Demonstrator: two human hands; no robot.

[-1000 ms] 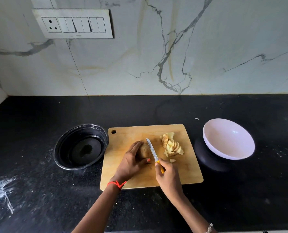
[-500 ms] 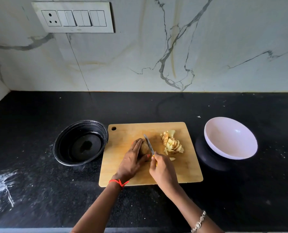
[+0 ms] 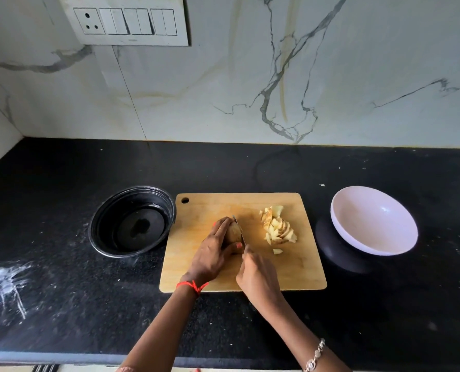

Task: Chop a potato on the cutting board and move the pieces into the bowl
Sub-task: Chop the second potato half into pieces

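A wooden cutting board (image 3: 298, 269) lies on the black counter. My left hand (image 3: 210, 253) presses the uncut potato piece (image 3: 233, 232) onto the board's middle. My right hand (image 3: 258, 275) grips a knife (image 3: 239, 229), its blade down against the right side of the potato; the handle is hidden in my fist. A heap of cut potato pieces (image 3: 277, 228) lies on the board's right half, with one small piece (image 3: 277, 251) apart in front of it. A white bowl (image 3: 374, 221) stands tilted to the right of the board, with nothing in it.
A black round container (image 3: 132, 221) sits just left of the board. The white bowl rests on a dark round base (image 3: 336, 253). White powder smears (image 3: 0, 285) mark the counter at far left. A marble wall with a switch panel (image 3: 127, 21) rises behind.
The knife has come down from above the board and moved left into the potato. My right hand has shifted closer to my left hand.
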